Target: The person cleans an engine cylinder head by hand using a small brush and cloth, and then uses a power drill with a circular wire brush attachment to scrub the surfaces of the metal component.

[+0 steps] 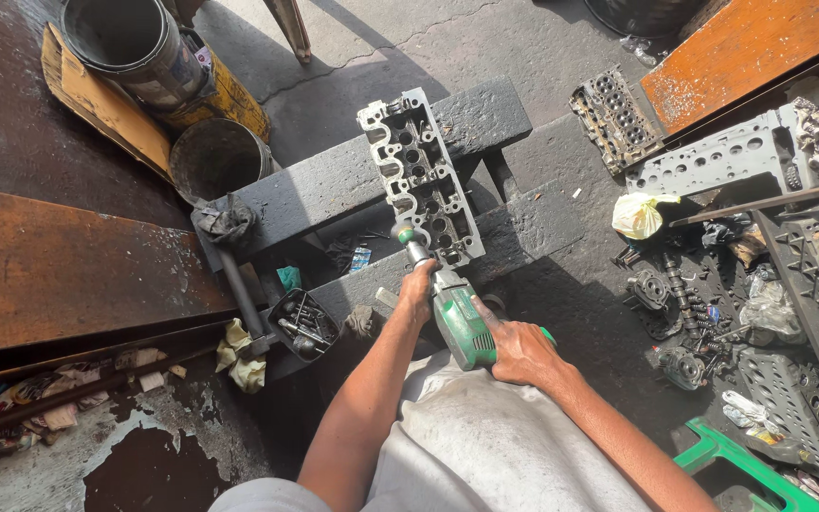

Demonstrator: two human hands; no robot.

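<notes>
Nearest the lens, pale trousers (485,455) cover my lap, and both forearms reach forward over them to a green power drill (462,322). Right hand (521,353): grip closed fully around the rear body of the drill, fingers wrapped over the green casing. Left hand (419,284): grip closed around the neck of the tool just behind the chuck (409,243), steadying it. Neither grip shows any gap. The working end of the drill meets the near end of an aluminium cylinder head (421,175), which lies lengthwise across two dark blocks (334,190) serving as a bench, its ports facing up.

Hazards, as I judge them: the cylinder head rests loose on the blocks with no clamp visible, so a bit that binds could twist or slide it off the near block. My left grip sits close to the rotating chuck; a slip forward would bring the fingers against it. A tilted tool could gouge the seat being worked. Whether the tool is spinning I cannot tell.

Surroundings: a small black tray of tools (302,322) stands just left of my left forearm, a dark rag (226,220) lies on the far-left end of the blocks, and further cylinder heads (713,156) lie well apart to the right.
</notes>
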